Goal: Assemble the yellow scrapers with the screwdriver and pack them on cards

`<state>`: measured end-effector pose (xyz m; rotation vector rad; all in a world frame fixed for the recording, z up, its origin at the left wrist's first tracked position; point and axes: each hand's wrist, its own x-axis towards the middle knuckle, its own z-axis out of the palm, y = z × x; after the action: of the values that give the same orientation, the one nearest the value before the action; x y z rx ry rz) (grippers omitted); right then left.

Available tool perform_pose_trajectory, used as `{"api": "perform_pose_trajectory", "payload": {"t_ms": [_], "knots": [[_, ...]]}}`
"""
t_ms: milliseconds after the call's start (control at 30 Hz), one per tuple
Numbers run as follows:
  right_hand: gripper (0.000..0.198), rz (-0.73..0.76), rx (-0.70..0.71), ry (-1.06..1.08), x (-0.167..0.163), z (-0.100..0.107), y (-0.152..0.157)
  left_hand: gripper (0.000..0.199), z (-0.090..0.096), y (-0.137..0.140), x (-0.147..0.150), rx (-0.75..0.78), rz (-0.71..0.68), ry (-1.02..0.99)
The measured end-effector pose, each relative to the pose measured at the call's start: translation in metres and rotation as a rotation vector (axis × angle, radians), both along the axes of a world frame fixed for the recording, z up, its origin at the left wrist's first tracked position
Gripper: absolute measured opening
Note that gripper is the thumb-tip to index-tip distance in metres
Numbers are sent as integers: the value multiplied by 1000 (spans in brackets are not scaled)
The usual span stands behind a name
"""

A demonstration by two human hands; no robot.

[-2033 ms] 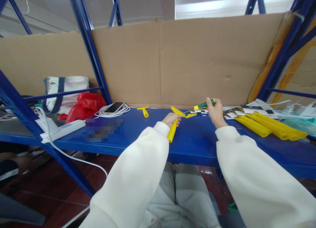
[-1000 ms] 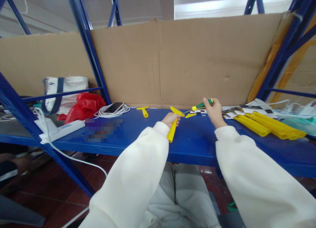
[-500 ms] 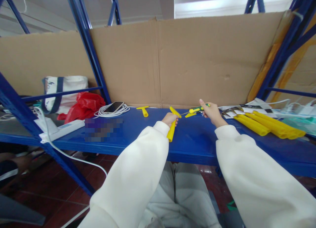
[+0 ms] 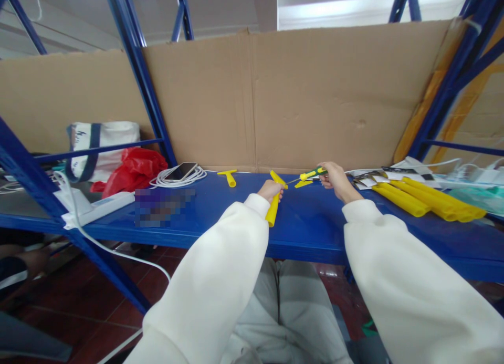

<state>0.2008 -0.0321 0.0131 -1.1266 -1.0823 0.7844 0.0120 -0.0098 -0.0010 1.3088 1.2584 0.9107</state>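
My left hand (image 4: pixel 271 189) is closed around a yellow T-shaped scraper with a tube handle (image 4: pixel 272 215), held upright-ish over the blue shelf. In my right hand (image 4: pixel 334 176) is a green and yellow screwdriver (image 4: pixel 314 173), its shaft pointing left. The screwdriver's tip meets the scraper's head near my left fingers; the exact contact is too small to make out. Beneath the screwdriver lies a small flat yellow piece (image 4: pixel 303 184). Another yellow T-shaped scraper (image 4: pixel 230 179) rests on the shelf to the left of my hands.
Several yellow tubes (image 4: pixel 409 198) lie at the right beside packets. To the left are a coiled white cable (image 4: pixel 165 181) with a phone (image 4: pixel 181 171), a white power strip (image 4: pixel 102 206) and a red plastic bag (image 4: pixel 136 169). A cardboard panel (image 4: pixel 315 96) closes off the back.
The fingers of my right hand have shifted on the screwdriver handle, the raised thumb coming down. The screwdriver sits slightly further left; my left hand and the scraper stay nearly still.
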Motion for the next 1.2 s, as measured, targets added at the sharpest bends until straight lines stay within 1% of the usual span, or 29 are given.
{"api": "perform_pose_trajectory", "payload": {"t_ms": [133,200,233,367,433,567,633,733,833,967,1100,1200], "knots": [[37,65,57,47,-1,0,-2,24,1,-1,0,2,3,-10],[45,118,49,96,0,2,-3,25,1,-2,0,6,0,-15],[46,140,35,125,1,3,-3,25,2,-3,0,6,-3,-16],[43,226,-59,227,2,8,-5,27,4,-6,1,6,-12,-18],[42,249,-77,235,3,9,-4,28,5,-7,1,5,-11,-19],[40,165,11,196,5,4,1,29,5,-9,1,11,-10,-24],[39,122,53,212,7,1,4,28,6,-10,0,13,-18,-26],[31,96,51,252,7,0,6,27,6,-10,0,13,-30,-30],[28,59,23,234,7,1,5,25,6,-10,1,10,-25,-34],[29,10,76,178,6,0,4,24,5,-8,1,8,-20,-42],[38,100,93,154,8,0,2,25,5,-7,0,4,-21,-45],[34,175,67,196,9,2,1,24,5,-8,0,5,-21,-43]]}}
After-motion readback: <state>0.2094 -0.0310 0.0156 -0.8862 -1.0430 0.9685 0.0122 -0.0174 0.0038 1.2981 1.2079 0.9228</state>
